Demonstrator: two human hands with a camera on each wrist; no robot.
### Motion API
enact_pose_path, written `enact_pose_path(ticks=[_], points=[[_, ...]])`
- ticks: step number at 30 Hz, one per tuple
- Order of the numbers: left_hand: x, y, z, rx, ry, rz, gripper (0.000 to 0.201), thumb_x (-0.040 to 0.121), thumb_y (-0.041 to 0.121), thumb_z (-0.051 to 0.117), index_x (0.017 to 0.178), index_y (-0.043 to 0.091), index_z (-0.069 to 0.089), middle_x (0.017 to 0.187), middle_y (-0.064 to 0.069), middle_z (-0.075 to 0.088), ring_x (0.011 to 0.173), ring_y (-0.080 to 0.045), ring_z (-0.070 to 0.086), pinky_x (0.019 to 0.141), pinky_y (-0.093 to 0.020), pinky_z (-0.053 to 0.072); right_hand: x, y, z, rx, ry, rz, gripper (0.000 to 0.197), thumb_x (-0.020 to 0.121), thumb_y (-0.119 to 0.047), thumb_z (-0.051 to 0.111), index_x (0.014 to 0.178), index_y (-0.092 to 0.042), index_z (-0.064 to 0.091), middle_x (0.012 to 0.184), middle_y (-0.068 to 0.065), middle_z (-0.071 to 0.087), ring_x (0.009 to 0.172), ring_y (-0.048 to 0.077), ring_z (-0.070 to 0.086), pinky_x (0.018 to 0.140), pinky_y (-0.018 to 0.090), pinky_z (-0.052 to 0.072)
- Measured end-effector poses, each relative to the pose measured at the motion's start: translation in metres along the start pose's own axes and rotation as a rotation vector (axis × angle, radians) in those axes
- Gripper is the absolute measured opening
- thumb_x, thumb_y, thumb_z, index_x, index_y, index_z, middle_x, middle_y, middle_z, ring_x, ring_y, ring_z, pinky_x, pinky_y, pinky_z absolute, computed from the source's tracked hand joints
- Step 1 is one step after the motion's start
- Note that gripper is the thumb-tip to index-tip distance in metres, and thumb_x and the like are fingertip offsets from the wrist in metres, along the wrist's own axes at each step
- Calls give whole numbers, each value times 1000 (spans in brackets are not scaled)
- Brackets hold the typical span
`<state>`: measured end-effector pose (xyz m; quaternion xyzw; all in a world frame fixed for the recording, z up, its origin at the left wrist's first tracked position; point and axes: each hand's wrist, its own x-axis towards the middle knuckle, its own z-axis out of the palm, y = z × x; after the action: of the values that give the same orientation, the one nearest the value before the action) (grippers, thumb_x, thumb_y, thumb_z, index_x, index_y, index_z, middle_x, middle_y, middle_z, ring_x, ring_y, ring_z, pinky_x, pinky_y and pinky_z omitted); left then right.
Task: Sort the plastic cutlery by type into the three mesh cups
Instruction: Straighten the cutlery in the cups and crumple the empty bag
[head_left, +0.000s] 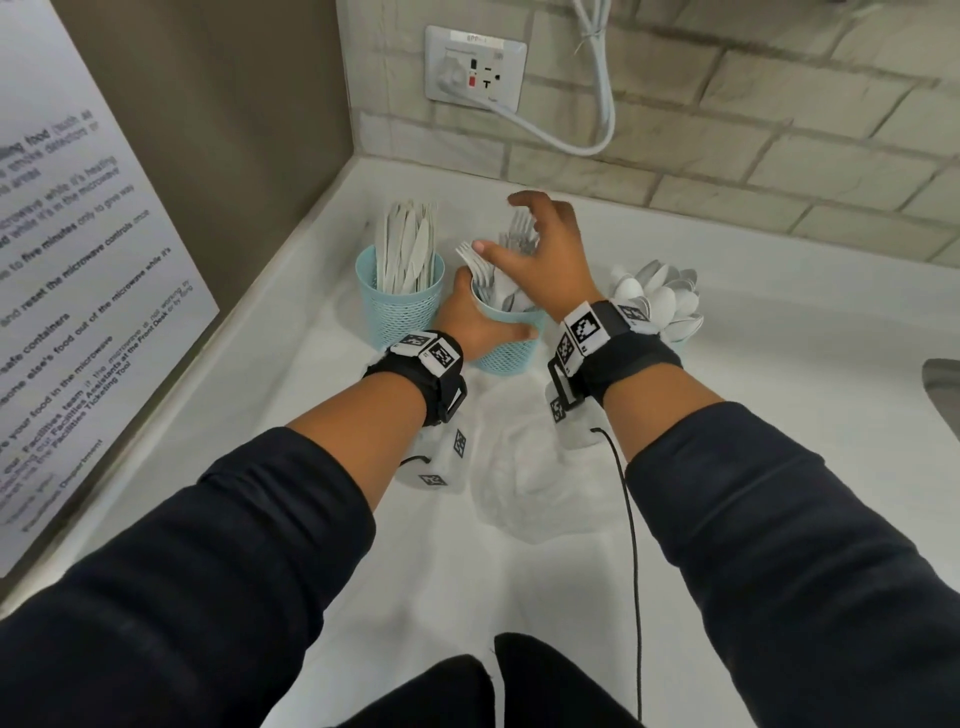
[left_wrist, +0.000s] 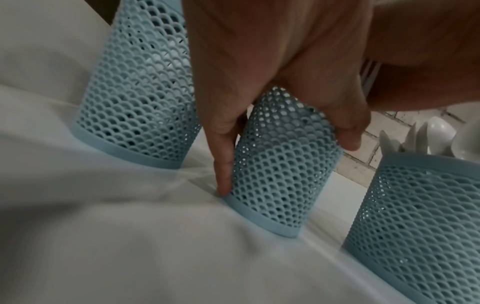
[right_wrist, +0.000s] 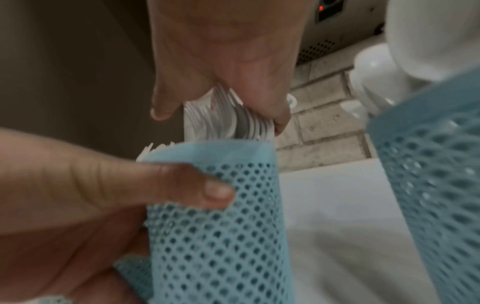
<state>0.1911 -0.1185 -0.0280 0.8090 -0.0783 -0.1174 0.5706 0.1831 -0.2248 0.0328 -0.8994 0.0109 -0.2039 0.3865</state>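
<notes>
Three light-blue mesh cups stand in a row on the white counter. The left cup (head_left: 400, 312) (left_wrist: 140, 107) holds knives (head_left: 408, 249). My left hand (head_left: 483, 322) (left_wrist: 285, 160) grips the middle cup (head_left: 506, 348) (left_wrist: 280, 185) (right_wrist: 221, 226), thumb on the near wall and fingers round its far side. That cup holds forks (head_left: 480, 270) (right_wrist: 228, 119). My right hand (head_left: 511, 228) (right_wrist: 221, 115) hovers over the fork heads with spread fingers, one fingertip touching them. The right cup (left_wrist: 420, 216) (right_wrist: 436, 164), full of spoons (head_left: 660, 296), is mostly hidden behind my right wrist in the head view.
A crumpled clear plastic bag (head_left: 530, 478) lies on the counter (head_left: 779, 322) in front of the cups. A tiled wall with an outlet (head_left: 475, 65) and white cord is behind, a wall with a sign (head_left: 78, 260) at the left, a sink edge (head_left: 943, 384) at the right.
</notes>
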Motion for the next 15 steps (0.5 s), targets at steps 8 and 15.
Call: enact_pose_path(ticks=[8,15], points=[[5,-5,2,6,-2,15,84,65,18,84,132,8,33,117,-1,54,111,-16,53,92,-28,44,-4,-8,15,-207,-130,-19,84,70,-39,76,141,-21,35,141,14,31,123,29,42,103,38,40],[8,-7,3,8,-14,36,102,56,32,86,136,8,28,128,-8,53,117,-22,53,101,-36,44,6,-13,26,-301,-167,26,60,74,-35,69,128,-16,49,116,15,54,105,32,53,83,34,46]])
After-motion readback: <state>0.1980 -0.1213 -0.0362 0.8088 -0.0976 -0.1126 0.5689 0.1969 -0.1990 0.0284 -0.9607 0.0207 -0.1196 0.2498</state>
